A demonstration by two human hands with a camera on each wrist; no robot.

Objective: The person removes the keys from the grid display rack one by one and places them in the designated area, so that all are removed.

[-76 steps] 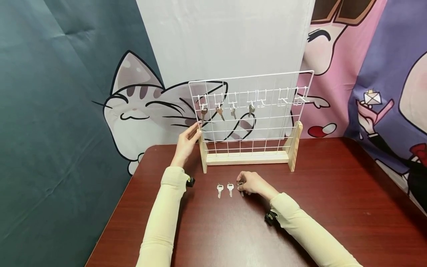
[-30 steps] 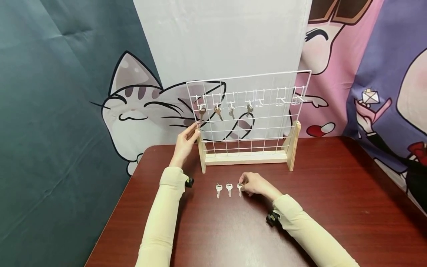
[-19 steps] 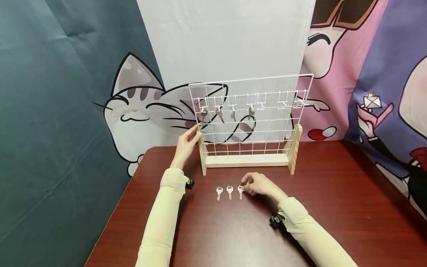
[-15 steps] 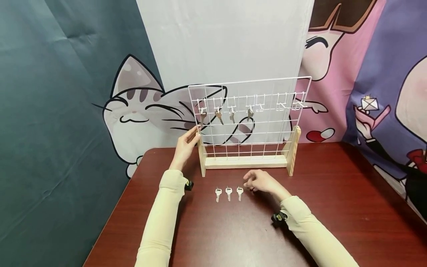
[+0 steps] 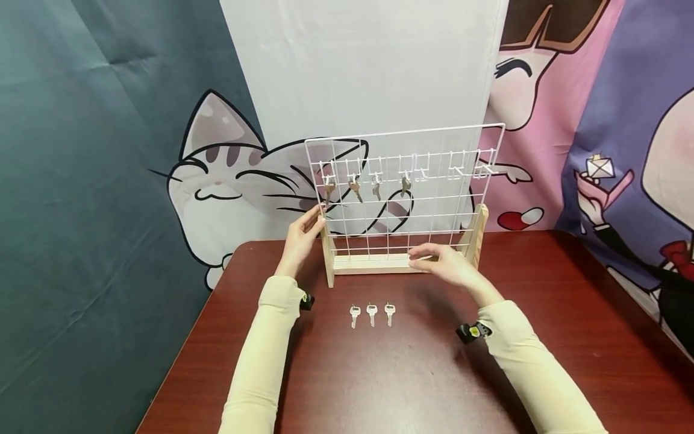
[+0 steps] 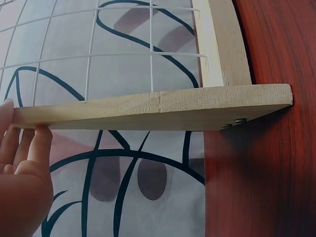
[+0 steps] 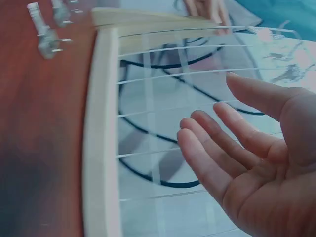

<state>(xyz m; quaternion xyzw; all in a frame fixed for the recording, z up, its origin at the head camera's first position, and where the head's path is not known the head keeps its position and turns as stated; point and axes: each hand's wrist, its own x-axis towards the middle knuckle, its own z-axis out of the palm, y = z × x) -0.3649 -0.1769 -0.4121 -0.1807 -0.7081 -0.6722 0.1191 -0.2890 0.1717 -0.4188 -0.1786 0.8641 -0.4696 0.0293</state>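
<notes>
A white wire grid rack (image 5: pixel 403 214) stands in a wooden base, and several keys (image 5: pixel 355 189) hang from hooks on its left half. My left hand (image 5: pixel 300 238) pinches the top of the rack's left wooden upright (image 6: pixel 158 106), thumb on one side and fingers on the other. My right hand (image 5: pixel 444 265) is in front of the base's right half, holding nothing; in the right wrist view its fingers (image 7: pixel 217 163) are spread and gently bent. Three silver keys lie in a row on the table: left key (image 5: pixel 355 314), middle key (image 5: pixel 372 313), right key (image 5: pixel 390 313).
Bare white hooks (image 5: pixel 456 172) sit on the rack's right half. The reddish-brown table (image 5: pixel 379 380) extends around the rack, with a printed cloth backdrop (image 5: pixel 423 66) behind it.
My right hand has let go of the right key, leaving it on the table in the row, and moved up and right toward the rack. My left hand stays on the upright.
</notes>
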